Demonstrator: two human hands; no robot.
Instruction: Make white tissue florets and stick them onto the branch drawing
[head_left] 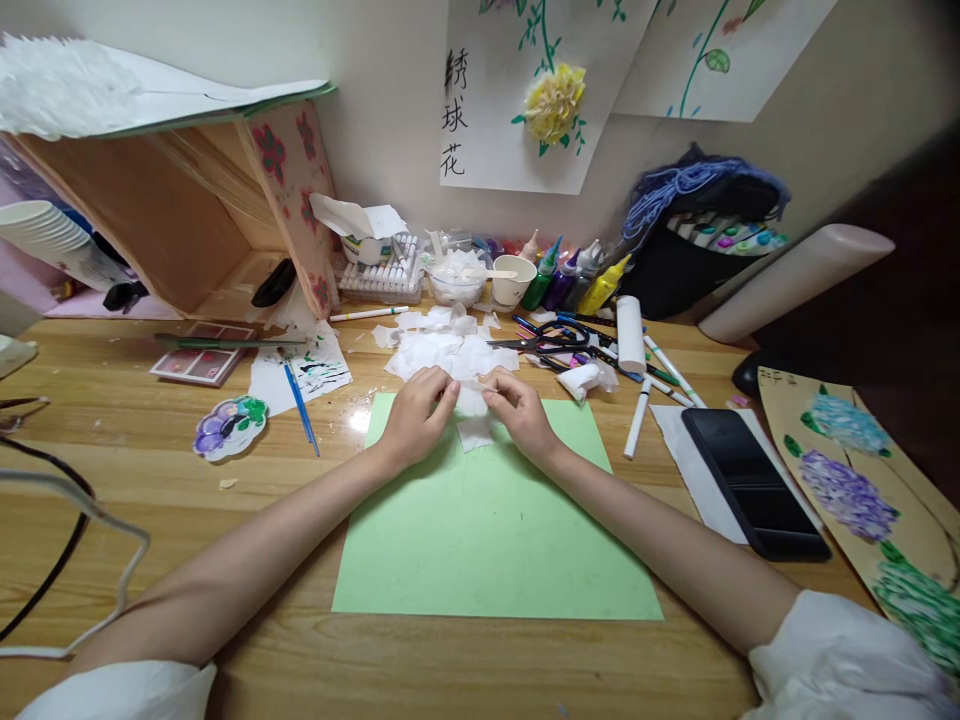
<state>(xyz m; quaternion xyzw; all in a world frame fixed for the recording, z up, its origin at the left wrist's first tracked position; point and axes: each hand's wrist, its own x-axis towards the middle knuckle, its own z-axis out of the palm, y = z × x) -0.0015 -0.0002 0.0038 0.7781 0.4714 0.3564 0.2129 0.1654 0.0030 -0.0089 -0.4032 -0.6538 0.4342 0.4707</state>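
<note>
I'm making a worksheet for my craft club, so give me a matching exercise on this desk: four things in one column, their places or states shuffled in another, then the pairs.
Things
1. Phone
2. Yellow flower
3. Paint palette
4. Thin white piece

Places and states
A. Blotched with purple and green
B. Pinched between the left hand and the right hand
C. Lying partly over a white sheet
D. On a paper up on the wall

Pairs: 1-C, 2-D, 3-A, 4-B
</note>
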